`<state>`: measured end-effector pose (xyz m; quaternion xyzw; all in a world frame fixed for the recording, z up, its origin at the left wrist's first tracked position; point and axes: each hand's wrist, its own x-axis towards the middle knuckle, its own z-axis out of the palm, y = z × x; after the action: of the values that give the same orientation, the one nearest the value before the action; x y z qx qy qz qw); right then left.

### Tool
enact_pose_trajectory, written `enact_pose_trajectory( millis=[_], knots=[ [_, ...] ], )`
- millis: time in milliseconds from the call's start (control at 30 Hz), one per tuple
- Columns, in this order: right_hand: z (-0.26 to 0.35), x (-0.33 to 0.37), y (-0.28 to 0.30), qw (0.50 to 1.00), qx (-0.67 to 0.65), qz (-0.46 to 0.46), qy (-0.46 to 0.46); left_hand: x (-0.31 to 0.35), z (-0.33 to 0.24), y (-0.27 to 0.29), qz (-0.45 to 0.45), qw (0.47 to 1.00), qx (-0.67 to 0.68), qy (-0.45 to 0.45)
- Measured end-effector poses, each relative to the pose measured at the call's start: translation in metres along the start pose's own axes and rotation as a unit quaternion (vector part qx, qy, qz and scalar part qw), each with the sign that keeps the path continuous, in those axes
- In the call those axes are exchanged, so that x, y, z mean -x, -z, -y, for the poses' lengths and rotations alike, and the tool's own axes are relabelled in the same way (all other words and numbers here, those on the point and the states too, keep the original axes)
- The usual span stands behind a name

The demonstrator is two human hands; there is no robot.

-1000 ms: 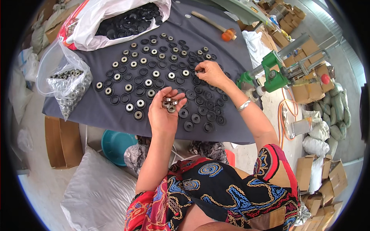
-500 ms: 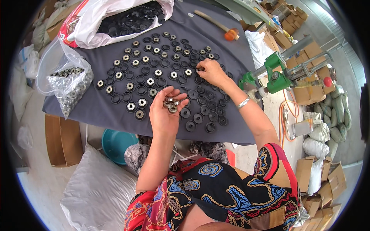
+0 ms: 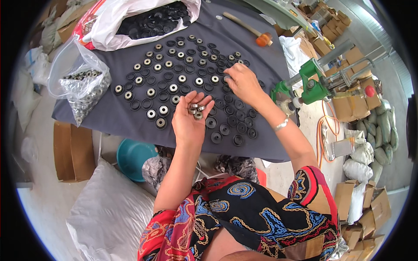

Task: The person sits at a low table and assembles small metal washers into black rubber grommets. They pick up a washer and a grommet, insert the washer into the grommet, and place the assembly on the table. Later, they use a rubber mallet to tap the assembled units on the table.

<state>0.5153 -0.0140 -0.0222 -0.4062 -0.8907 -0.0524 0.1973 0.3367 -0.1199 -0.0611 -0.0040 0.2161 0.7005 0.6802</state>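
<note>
Bearings [image 3: 197,109] lie heaped in my cupped left hand [image 3: 189,122] near the tabletop's [image 3: 109,122] front edge, ready as a supply, while my right hand [image 3: 241,80] pinches down, fingers closed, on the black rings [image 3: 226,126] toward the right edge.

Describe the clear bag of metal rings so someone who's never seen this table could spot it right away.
Start at the grey cloth spread with rows of black rings. At its left edge lies a clear plastic bag of small silvery metal bearings. Unlike the white sack at the top, which holds black rings, it is see-through and its contents shine.
</note>
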Motion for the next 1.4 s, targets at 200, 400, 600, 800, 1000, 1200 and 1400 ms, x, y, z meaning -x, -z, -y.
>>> enact_pose_trajectory(
  millis=[200,400,600,800,1000,1200,1400],
  knots=[
    [0.094,0.023,0.013,0.991,-0.084,0.062,0.09,-0.002,0.003,0.008,-0.005,0.999,-0.022,0.039],
    [0.095,0.042,0.008,0.995,-0.077,0.025,0.062,-0.001,0.008,0.011,0.011,0.996,-0.042,0.08],
    [0.089,0.039,0.024,0.966,-0.25,-0.004,-0.059,0.003,0.011,0.01,0.077,0.985,-0.112,0.104],
    [0.083,0.044,0.023,0.95,-0.295,-0.04,-0.099,0.007,0.013,0.001,0.047,0.981,-0.165,0.088],
    [0.085,0.046,0.022,0.97,-0.229,-0.025,-0.075,0.002,0.019,0.007,0.036,0.982,-0.178,0.047],
    [0.057,0.037,0.024,0.968,-0.24,-0.004,-0.07,0.003,0.017,0.003,0.034,0.981,-0.19,0.036],
    [-0.043,0.013,0.02,0.96,-0.18,0.024,-0.211,0.001,0.011,0.001,0.034,0.99,-0.138,0.016]
  ],
)
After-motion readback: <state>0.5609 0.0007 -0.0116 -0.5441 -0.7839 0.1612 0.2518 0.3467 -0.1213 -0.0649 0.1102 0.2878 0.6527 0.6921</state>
